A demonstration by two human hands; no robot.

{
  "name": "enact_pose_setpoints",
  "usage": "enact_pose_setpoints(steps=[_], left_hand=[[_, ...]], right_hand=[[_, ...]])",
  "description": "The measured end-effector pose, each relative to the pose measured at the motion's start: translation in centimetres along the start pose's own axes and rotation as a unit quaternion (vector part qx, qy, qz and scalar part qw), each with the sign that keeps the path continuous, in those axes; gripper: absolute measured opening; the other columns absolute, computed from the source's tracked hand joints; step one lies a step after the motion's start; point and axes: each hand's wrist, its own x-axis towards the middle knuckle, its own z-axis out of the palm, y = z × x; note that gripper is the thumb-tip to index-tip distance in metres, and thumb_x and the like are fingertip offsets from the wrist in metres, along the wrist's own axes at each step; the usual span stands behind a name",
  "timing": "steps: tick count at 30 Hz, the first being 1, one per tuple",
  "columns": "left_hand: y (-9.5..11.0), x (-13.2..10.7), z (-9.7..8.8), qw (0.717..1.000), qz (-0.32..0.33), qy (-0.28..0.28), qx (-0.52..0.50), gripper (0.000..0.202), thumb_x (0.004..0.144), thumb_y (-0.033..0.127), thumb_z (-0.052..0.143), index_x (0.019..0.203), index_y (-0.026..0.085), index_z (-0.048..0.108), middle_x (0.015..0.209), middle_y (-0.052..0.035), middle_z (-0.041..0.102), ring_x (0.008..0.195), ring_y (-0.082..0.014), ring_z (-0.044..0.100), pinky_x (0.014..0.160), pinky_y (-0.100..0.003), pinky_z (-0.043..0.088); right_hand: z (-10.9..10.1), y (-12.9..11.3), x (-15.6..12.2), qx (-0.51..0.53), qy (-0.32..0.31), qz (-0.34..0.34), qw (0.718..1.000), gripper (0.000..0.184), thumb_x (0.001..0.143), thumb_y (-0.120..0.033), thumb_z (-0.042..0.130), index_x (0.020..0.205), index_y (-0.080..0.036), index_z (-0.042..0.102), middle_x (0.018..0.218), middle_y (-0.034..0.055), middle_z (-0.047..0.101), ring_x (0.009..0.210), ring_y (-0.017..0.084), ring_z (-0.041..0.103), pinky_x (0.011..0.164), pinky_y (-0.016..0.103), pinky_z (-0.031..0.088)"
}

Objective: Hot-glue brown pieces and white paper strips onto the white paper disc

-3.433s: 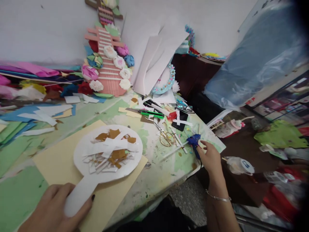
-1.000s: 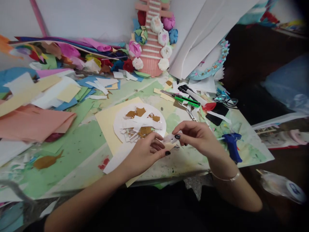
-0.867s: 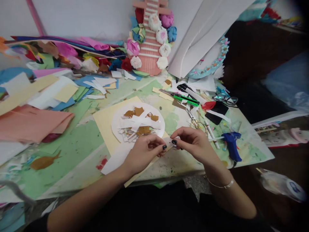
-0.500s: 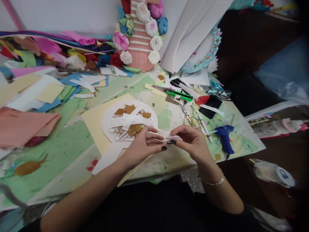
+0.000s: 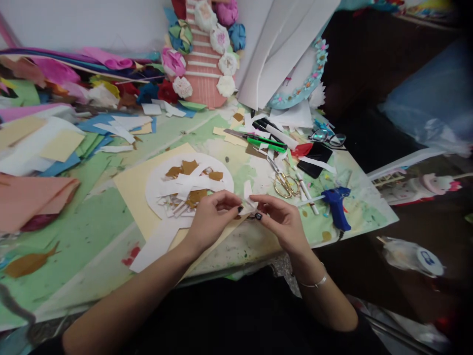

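- Since the earliest frame, the left hand (image 5: 214, 219) had left the handle of the white paddle (image 5: 157, 246) and the right hand (image 5: 283, 219) had come away from the blue glue gun (image 5: 337, 204), so that both met at one small white piece (image 5: 248, 190).
- That piece was raised just right of the paddle's round end, a narrow flap standing up from it.
- The left grip was nearly closed, thumb and forefinger at the piece's left edge; the right grip pinched its other side, with a slight gap behind the fingertips.
- It looked thin, light and limp, likely paper, prone to creasing or tearing; opposite edges seemed the safest hold, with light pressure.
- Gold-handled scissors (image 5: 284, 185) lay right of the paddle on the counter (image 5: 236, 261), the glue gun farther right.
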Motion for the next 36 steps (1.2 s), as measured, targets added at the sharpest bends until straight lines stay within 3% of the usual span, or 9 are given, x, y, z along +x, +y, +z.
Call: enact_pose_setpoints(steps=[4,7,13,18,23,27,30,32,36], left_hand=[[0.0,0.1,0.0,0.999,-0.006,0.014,-0.04,0.021,0.071,0.026,0.073,0.083,0.014,0.061,0.079,-0.0014,0.064,0.074,-0.0131,0.065,0.072,-0.029,0.06],[0.3,-0.3,-0.4,0.999,0.028,0.034,-0.018,0.017,0.073,0.025,0.071,0.082,0.014,0.062,0.079,-0.0008,0.064,0.076,-0.0123,0.065,0.073,-0.027,0.06],[1.2,-1.0,-2.7,0.994,0.064,0.073,0.058,0.015,0.072,0.024,0.072,0.082,0.014,0.065,0.083,-0.003,0.069,0.079,-0.0135,0.067,0.073,-0.024,0.058],[1.8,-0.8,-5.6,0.988,0.074,0.099,0.09,0.019,0.072,0.026,0.074,0.082,0.013,0.065,0.083,-0.0047,0.07,0.076,-0.0158,0.068,0.07,-0.027,0.059],[2.4,-1.3,-6.8,0.967,0.137,0.122,0.178,0.011,0.076,0.023,0.072,0.081,0.015,0.067,0.081,-0.0028,0.071,0.075,-0.0139,0.068,0.07,-0.023,0.057],[3.5,-2.5,-6.8,0.926,0.232,0.027,0.297,0.006,0.084,0.023,0.065,0.084,0.02,0.069,0.083,-0.0008,0.073,0.078,-0.0138,0.069,0.072,-0.022,0.055],[4.9,-3.4,-7.1,0.869,0.29,-0.064,0.396,0.012,0.089,0.019,0.058,0.09,0.024,0.069,0.086,0.0033,0.074,0.079,-0.0119,0.069,0.073,-0.019,0.052],[5.9,-3.7,-7.4,0.849,0.309,-0.081,0.42,0.013,0.09,0.019,0.056,0.091,0.026,0.067,0.086,0.0056,0.073,0.077,-0.0105,0.069,0.072,-0.018,0.05],[7.2,-4.1,-8.7,0.855,0.296,-0.048,0.424,0.011,0.09,0.024,0.057,0.091,0.027,0.068,0.086,0.0056,0.073,0.077,-0.0111,0.068,0.07,-0.018,0.05]], right_hand=[[0.6,0.6,0.0,0.167,0.089,0.045,0.981,0.026,0.072,-0.029,0.075,0.098,-0.027,0.07,0.096,0.0031,0.066,0.09,0.019,0.058,0.082,0.035,0.048],[1.3,0.7,0.2,0.26,0.107,0.07,0.957,0.027,0.068,-0.033,0.074,0.093,-0.029,0.063,0.087,0.0012,0.061,0.086,0.019,0.057,0.085,0.038,0.049],[2.6,1.1,0.5,0.33,0.16,0.105,0.924,0.032,0.066,-0.029,0.077,0.09,-0.028,0.056,0.078,-0.002,0.054,0.077,0.016,0.055,0.08,0.034,0.05],[3.5,1.6,0.7,0.16,0.16,0.081,0.971,0.022,0.07,-0.027,0.077,0.085,-0.023,0.061,0.078,-0.0017,0.057,0.069,0.013,0.053,0.066,0.027,0.046],[3.2,1.6,-0.3,-0.032,0.073,0.043,0.996,0.035,0.077,-0.024,0.071,0.11,-0.025,0.062,0.077,-0.0003,0.058,0.071,0.016,0.054,0.066,0.03,0.046],[2.8,0.5,-1.3,-0.229,-0.001,-0.031,0.973,0.05,0.078,-0.028,0.073,0.125,-0.026,0.06,0.107,0.0081,0.055,0.099,0.023,0.054,0.087,0.04,0.047],[3.2,-0.6,-1.4,-0.303,-0.051,-0.139,0.941,0.049,0.082,-0.034,0.071,0.129,-0.025,0.058,0.135,0.0127,0.045,0.128,0.03,0.04,0.107,0.051,0.035],[3.9,-0.9,-1.0,-0.301,-0.097,-0.193,0.929,0.036,0.086,-0.032,0.066,0.121,-0.024,0.061,0.135,0.0117,0.051,0.13,0.029,0.041,0.108,0.052,0.034],[5.4,-0.9,-0.1,-0.238,-0.128,-0.223,0.937,0.017,0.09,-0.023,0.06,0.106,-0.019,0.062,0.106,0.0087,0.069,0.109,0.023,0.058,0.099,0.045,0.043]])
